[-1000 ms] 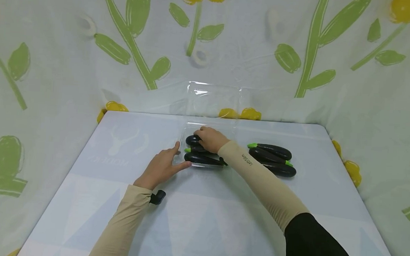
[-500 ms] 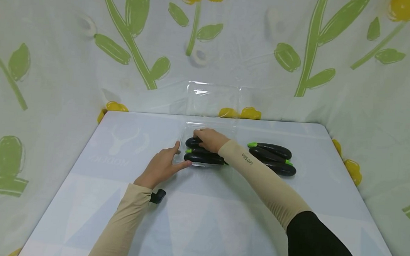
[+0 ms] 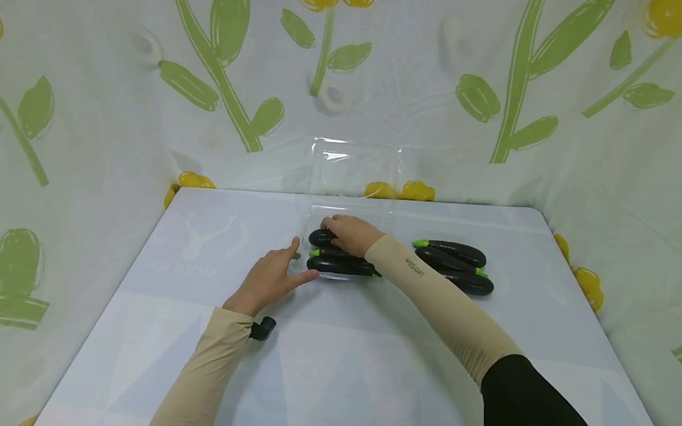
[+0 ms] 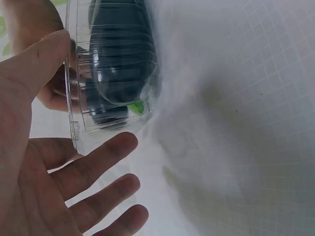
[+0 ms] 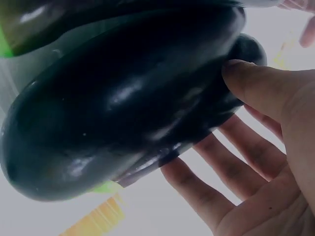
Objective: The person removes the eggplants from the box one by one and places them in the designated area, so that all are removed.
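Note:
Several glossy dark eggplants lie in a clear plastic clamshell box (image 3: 304, 227), whose lid (image 3: 352, 167) stands raised behind it. My right hand (image 3: 354, 234) reaches into the box and grips the back eggplant (image 3: 320, 237); in the right wrist view its thumb presses that eggplant (image 5: 246, 49) with the fingers on its other side. The front eggplant (image 3: 341, 265) lies along the near wall, green stem of another just behind it. My left hand (image 3: 268, 277) spreads at the box's left near corner. In the left wrist view its thumb touches the box rim (image 4: 73, 103), fingers extended.
To the right of the box, three more eggplants (image 3: 444, 259) lie side by side on the pale patterned table (image 3: 333, 367). A flower-print curtain (image 3: 406, 81) hangs along the table's back and sides.
My right hand has shifted slightly toward me with the back eggplant, and the eggplants in the box lie a little closer together. The left hand keeps its place at the box.

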{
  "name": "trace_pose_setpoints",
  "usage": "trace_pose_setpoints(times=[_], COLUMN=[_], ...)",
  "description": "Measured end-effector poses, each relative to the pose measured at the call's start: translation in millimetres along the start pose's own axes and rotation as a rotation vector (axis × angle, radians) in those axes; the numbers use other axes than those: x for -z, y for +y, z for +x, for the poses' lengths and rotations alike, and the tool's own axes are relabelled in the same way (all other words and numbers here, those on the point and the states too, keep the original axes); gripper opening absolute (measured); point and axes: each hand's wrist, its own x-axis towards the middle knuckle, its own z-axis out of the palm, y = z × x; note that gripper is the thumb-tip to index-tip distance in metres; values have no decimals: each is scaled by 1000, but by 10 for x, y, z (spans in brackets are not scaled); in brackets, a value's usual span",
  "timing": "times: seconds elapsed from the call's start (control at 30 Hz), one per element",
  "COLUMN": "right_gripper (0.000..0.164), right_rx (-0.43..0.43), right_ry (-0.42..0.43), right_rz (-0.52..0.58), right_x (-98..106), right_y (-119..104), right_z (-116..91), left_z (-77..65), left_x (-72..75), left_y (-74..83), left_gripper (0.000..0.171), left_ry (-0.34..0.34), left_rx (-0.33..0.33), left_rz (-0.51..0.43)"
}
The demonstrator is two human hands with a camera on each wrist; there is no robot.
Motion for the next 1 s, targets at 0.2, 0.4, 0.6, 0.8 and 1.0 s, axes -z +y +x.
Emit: trace_pose_setpoints(times=[0.2, 0.4, 0.6, 0.8, 1.0], right_gripper=[40, 44, 48, 49, 50], right_rx=[3, 3, 31, -25, -112], right_ry=[77, 135, 245, 336, 408], right_rz=[21, 103, 200, 334, 416], right_x=[130, 283, 413, 534, 637], right_y=[-27, -39, 9, 123, 336], right_z=[-77, -197, -352, -571, -843], left_z=[-19, -10, -15, -15, 5], left_x=[6, -8, -21, -28, -21], left_y=[19, 6, 10, 33, 22], left_gripper=[99, 99, 99, 100, 99], left_ry=[5, 5, 12, 1, 16], left_rx=[-6, -1, -4, 15, -7], left_rz=[4, 8, 2, 1, 2])
